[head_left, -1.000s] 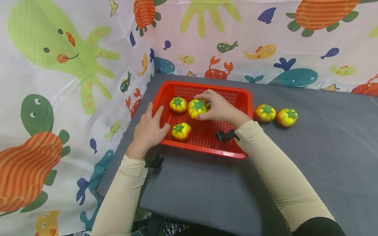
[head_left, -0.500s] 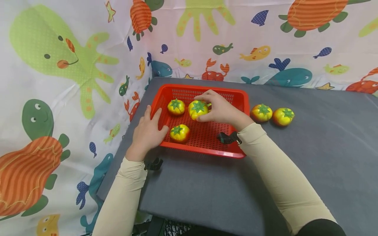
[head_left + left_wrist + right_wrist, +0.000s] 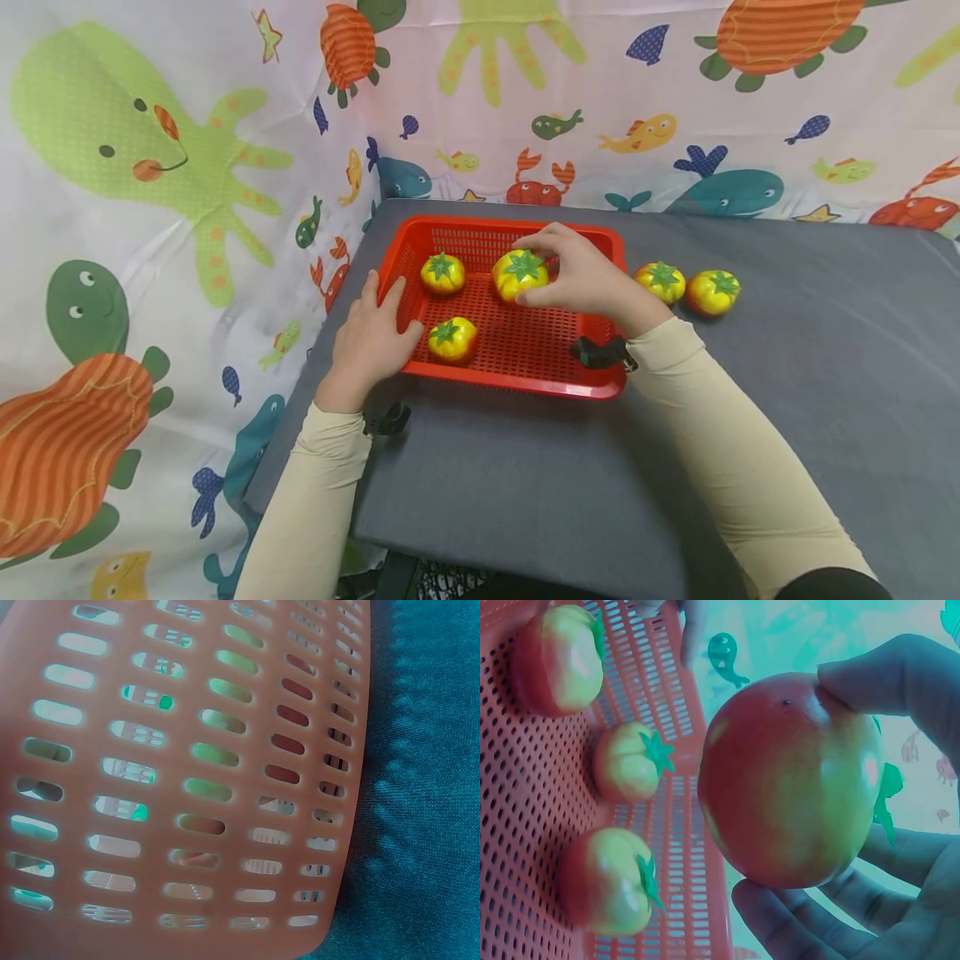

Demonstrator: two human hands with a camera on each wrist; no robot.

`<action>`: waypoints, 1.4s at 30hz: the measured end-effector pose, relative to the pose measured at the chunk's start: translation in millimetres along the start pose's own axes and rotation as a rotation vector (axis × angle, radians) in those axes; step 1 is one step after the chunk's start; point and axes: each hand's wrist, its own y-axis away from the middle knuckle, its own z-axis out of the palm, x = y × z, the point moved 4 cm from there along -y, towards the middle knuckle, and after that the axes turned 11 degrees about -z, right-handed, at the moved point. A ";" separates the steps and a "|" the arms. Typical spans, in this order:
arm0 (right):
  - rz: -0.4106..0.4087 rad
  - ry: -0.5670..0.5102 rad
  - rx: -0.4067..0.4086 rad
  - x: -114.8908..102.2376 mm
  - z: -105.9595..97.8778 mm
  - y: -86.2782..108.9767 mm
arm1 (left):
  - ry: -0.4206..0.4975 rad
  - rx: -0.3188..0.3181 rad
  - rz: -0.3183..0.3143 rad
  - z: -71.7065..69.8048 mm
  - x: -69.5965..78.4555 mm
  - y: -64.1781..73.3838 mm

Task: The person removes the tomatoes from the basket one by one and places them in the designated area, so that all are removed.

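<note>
As the left hand [image 3: 367,346] rests with fingers spread at the left rim of a red, perforated plastic basket [image 3: 517,385], the right hand [image 3: 581,271] reaches over the basket's right wall. Its thumb lies on one side and its fingers on the other, pinching a glossy, round, yellow-and-red tomato with a star-shaped green top [image 3: 520,275]. This held tomato hangs above the floor of the basket, around its middle. The back of the right hand faces up, and a black band [image 3: 600,352] on that wrist sits over the basket's near right corner; both forearms, in cream sleeves [image 3: 311,492], slant in from the basket's near side.

Inside the basket, a far-left tomato [image 3: 442,275] and a near-left tomato [image 3: 452,340] rest on the floor, and the right wrist view shows a third there too, largely hidden from the head view. Just outside the basket's right wall, two matching tomatoes [image 3: 712,293] lie side by side on a grey cloth-covered table [image 3: 510,475]. Behind and left of the basket hangs white cloth printed with sea creatures [image 3: 457,92].
</note>
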 end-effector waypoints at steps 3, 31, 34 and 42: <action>0.014 -0.001 0.011 4.0 -4.3 6.5 | -0.001 0.000 0.005 0.8 -0.1 0.3; 0.096 0.062 0.143 16.6 -47.6 71.6 | 0.002 -0.009 0.008 4.0 -2.2 -0.7; 0.121 0.079 0.172 18.1 -54.2 81.2 | 0.001 -0.013 0.008 3.1 -1.7 0.3; 0.180 0.089 0.221 29.8 -74.1 106.3 | 0.009 -0.008 0.014 -0.3 -0.5 -1.4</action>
